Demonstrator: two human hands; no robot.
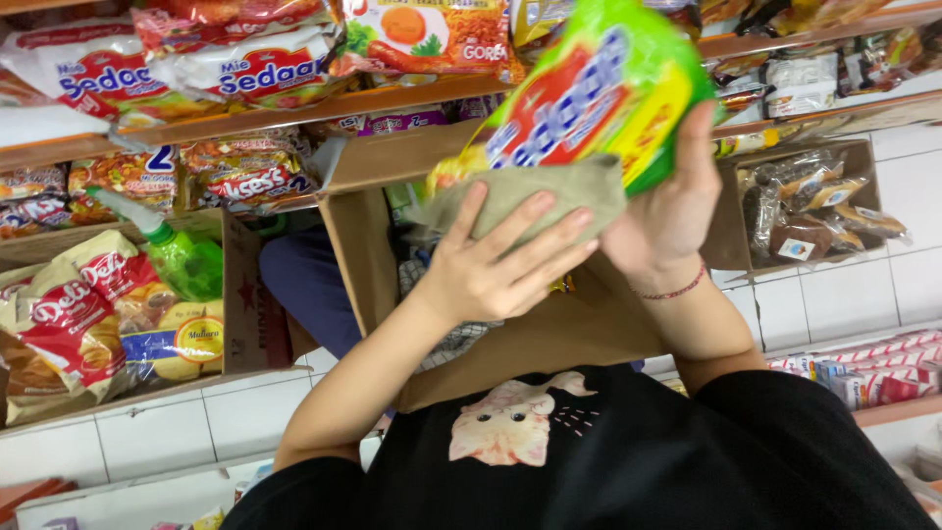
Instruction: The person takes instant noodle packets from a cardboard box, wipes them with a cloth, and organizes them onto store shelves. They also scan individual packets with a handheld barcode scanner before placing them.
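Head view, the only one:
- Your left hand (496,270) lies flat on a grey-green cloth (530,191). Its fingers (549,231) are spread and pressed onto the cloth, not curled round it.
- The cloth sits against the lower edge of the green-and-red noodle packet (589,93), just above those fingers.
- Your right hand (662,221) holds the packet's right edge. Its fingers are closed on it, with the thumb (695,147) up along the side. The other fingers are hidden behind the packet.
- There's a red string bracelet (672,291) on that wrist.
- The packet is raised and tilted, above both hands and touching them.
- An open cardboard box (358,245) sits behind and below the left fingers.
- A green spray bottle (182,257) is well left of the left hand, with red snack bags (69,324) beside it.
- A wooden shelf (294,110) above the fingers carries more noodle packs (265,74).
- A box of wrapped cakes (810,211) is right of the right hand.
- Black sleeves and a shirt with a cat print (510,424) fill the bottom.
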